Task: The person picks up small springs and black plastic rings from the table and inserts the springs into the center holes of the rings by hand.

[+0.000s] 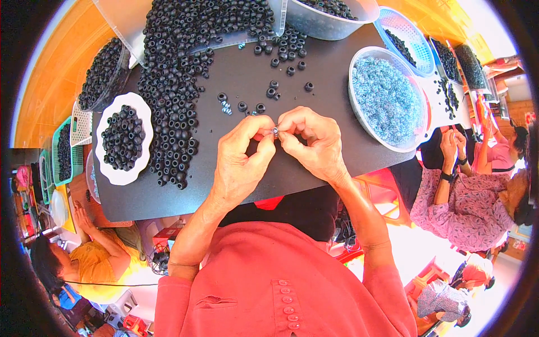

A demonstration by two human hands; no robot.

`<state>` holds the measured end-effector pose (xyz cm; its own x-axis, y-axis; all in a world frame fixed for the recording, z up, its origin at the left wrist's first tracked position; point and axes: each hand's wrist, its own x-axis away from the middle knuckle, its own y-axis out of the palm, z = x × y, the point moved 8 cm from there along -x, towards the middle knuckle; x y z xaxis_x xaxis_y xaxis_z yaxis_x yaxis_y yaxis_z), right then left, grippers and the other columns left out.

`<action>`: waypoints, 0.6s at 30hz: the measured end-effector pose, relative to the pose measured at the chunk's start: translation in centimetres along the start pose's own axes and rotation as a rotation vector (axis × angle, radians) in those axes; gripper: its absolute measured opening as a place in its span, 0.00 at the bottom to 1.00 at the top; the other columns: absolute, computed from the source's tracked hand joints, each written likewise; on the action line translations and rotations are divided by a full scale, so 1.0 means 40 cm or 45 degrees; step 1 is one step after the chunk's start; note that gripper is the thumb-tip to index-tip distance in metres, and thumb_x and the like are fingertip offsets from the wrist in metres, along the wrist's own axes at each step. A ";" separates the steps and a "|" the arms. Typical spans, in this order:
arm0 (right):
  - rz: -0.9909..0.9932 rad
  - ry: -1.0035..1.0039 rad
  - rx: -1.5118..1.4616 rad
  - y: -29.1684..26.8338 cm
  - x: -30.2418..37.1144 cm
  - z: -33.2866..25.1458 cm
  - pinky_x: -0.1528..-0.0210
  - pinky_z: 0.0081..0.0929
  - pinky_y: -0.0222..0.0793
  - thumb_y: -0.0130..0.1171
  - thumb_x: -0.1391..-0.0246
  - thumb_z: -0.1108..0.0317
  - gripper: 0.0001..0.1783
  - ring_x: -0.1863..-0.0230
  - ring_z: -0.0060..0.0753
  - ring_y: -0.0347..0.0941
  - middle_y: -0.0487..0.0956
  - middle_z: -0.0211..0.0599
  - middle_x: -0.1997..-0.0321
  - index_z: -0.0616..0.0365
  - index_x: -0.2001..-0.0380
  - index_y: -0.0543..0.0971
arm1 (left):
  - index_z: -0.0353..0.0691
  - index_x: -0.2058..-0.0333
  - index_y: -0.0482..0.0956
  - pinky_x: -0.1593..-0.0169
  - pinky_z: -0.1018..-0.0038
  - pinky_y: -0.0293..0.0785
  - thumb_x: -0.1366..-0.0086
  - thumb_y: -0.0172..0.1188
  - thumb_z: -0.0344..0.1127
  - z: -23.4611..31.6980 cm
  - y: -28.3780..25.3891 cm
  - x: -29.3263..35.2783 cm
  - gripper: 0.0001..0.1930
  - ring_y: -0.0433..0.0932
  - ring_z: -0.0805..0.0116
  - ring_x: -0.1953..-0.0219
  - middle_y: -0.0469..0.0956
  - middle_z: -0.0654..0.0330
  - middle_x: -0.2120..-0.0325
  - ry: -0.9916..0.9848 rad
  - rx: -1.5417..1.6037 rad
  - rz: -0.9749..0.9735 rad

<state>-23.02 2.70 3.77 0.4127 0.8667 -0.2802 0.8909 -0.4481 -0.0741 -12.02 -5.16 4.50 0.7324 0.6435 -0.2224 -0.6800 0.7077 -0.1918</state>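
Note:
My left hand (242, 150) and my right hand (314, 140) meet above the front part of the dark table (236, 191). Between their fingertips they pinch a small silvery piece (275, 131); the fingers cover most of it, so its full shape is hidden. Just beyond the hands lie a few loose black beads (260, 107) with round holes. Among these is a small bluish, coil-like piece (225, 106), resembling those heaped in the white bowl (418, 147) to the right.
Black beads (168, 112) spill from a tipped clear bin (281, 17) across the left side. A scalloped white dish (147, 129) of beads stands at far left. Another tub (337, 31) and a blue basket (429, 70) line the back. Co-workers (466, 208) sit on both sides.

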 end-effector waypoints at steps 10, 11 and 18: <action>-0.007 0.036 -0.044 0.002 0.001 0.006 0.67 0.17 0.70 0.55 0.49 0.86 0.09 0.67 0.18 0.74 0.77 0.30 0.68 0.63 0.65 0.75 | 0.34 0.63 0.73 0.64 0.78 0.70 0.43 0.56 0.21 -0.016 0.001 0.004 0.08 0.73 0.74 0.69 0.74 0.62 0.72 -0.045 0.109 0.029; -0.018 0.054 -0.063 0.002 0.003 0.006 0.66 0.17 0.70 0.54 0.49 0.86 0.09 0.66 0.18 0.74 0.76 0.30 0.67 0.64 0.65 0.74 | 0.34 0.63 0.73 0.64 0.78 0.70 0.43 0.56 0.21 -0.018 0.002 0.005 0.08 0.73 0.74 0.69 0.74 0.62 0.72 -0.045 0.110 0.029; 0.026 0.136 -0.220 -0.001 0.007 0.019 0.62 0.18 0.71 0.54 0.49 0.86 0.09 0.64 0.18 0.73 0.76 0.30 0.66 0.64 0.66 0.74 | 0.35 0.63 0.73 0.61 0.75 0.73 0.44 0.57 0.21 0.021 0.007 0.000 0.09 0.76 0.71 0.68 0.76 0.59 0.71 0.069 -0.063 0.020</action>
<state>-23.10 2.78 2.96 0.4406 0.8803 -0.1761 0.8976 -0.4296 0.0983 -12.19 -4.70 5.26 0.7195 0.6369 -0.2770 -0.6934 0.6812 -0.2349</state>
